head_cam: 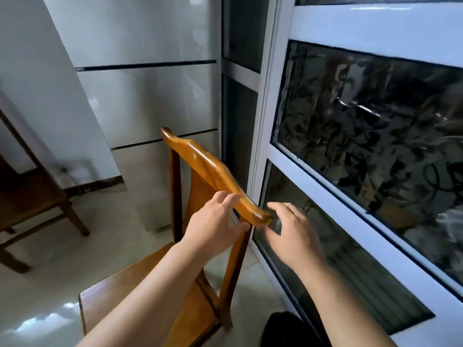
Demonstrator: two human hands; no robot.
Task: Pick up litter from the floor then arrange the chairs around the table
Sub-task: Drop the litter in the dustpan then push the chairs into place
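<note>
A light wooden chair stands in front of me, its curved top rail running from upper left to lower right beside the window. My left hand rests on the near end of the top rail, fingers over the rail and thumb under it. My right hand hovers just right of the rail's end, fingers spread, holding nothing. No litter is visible on the floor.
A white-framed sliding glass door with dark patterned panes fills the right side, close to the chair. A white fridge stands behind the chair. A darker wooden chair sits at the left on the glossy tiled floor.
</note>
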